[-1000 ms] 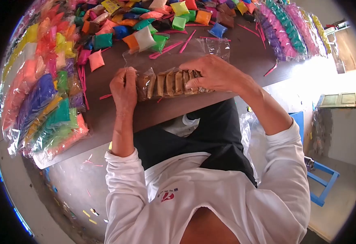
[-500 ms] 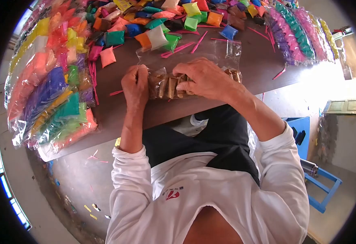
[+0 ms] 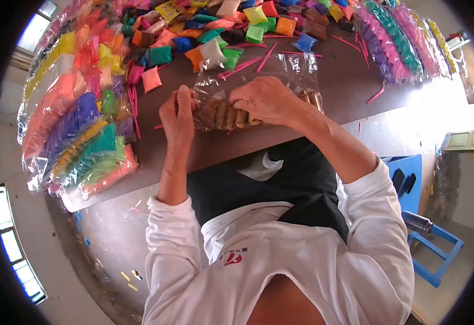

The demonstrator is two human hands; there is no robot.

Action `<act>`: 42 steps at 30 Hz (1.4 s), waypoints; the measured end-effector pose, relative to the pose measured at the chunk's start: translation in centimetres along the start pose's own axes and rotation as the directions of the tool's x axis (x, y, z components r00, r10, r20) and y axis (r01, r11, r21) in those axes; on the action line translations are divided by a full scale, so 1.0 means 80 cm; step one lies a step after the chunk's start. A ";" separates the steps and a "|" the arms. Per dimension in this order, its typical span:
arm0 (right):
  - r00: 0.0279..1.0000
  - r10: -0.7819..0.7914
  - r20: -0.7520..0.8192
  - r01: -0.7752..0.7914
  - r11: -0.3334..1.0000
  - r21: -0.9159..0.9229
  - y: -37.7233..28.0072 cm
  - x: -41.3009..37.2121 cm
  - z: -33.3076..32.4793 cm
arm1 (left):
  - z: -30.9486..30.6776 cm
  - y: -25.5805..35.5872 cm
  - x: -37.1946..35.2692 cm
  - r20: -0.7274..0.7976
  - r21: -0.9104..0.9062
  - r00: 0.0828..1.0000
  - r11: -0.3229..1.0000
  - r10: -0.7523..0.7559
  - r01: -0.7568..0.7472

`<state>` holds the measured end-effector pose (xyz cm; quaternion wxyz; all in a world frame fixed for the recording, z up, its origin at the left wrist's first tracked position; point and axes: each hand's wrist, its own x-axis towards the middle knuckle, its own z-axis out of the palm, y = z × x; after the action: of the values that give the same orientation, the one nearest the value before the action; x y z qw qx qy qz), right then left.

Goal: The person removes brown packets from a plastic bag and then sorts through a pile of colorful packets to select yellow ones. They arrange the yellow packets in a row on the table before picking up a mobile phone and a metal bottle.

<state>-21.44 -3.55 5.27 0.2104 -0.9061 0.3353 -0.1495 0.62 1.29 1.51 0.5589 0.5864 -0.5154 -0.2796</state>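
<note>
A clear plastic bag [image 3: 203, 120] lies on the brown table in front of me, with a row of small gold-brown packets [image 3: 227, 116] standing side by side inside it. My left hand [image 3: 178, 112] pinches the bag's left end, thumb up and fingers curled. Across the middle of the row rests my right hand [image 3: 269, 104], its fingers bent down onto the packets and closed on them. That hand hides part of the row; more brown packets show to its right. The bag's loose clear flap spreads out behind the hands.
Loose coloured packets [image 3: 212, 53] are heaped at the back of the table [image 3: 193, 160]. Filled bags [image 3: 79, 116] are stacked on the left, more bags [image 3: 394, 46] at the back right. Pink strips [image 3: 266, 57] lie scattered. A blue stool [image 3: 437, 254] and a metal flask [image 3: 417, 222] are at right.
My left hand's thumb has lifted and straightened at the bag's end. The right hand has shifted slightly left over the packets. The whole view has turned a little.
</note>
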 end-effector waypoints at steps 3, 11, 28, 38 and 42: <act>1.000 0.002 -0.017 -0.002 1.000 0.001 0.004 0.000 0.007 | -0.005 0.045 -0.014 -0.023 0.155 0.999 0.988 0.030 -0.026; 0.998 -0.006 -0.068 0.009 0.999 0.031 0.005 -0.002 0.003 | 0.039 0.067 -0.006 0.281 0.292 0.852 0.806 0.443 -0.515; 0.917 0.296 -0.269 -0.187 0.912 0.364 0.058 -0.081 -0.121 | 0.064 0.030 -0.016 0.254 0.267 0.906 0.876 0.337 -0.401; 0.968 0.244 -0.066 -0.244 0.970 0.002 0.076 -0.122 -0.084 | 0.064 0.027 -0.008 0.273 0.325 0.911 0.861 0.310 -0.391; 0.978 0.200 -0.062 -0.205 0.977 -0.067 0.079 -0.117 -0.089 | 0.066 0.027 -0.007 0.257 0.338 0.913 0.855 0.318 -0.393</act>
<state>-34.62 -3.60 7.18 0.1819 -0.8698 0.4368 -0.1398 -4.95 0.25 2.26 0.4235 0.5484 -0.7110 -0.1203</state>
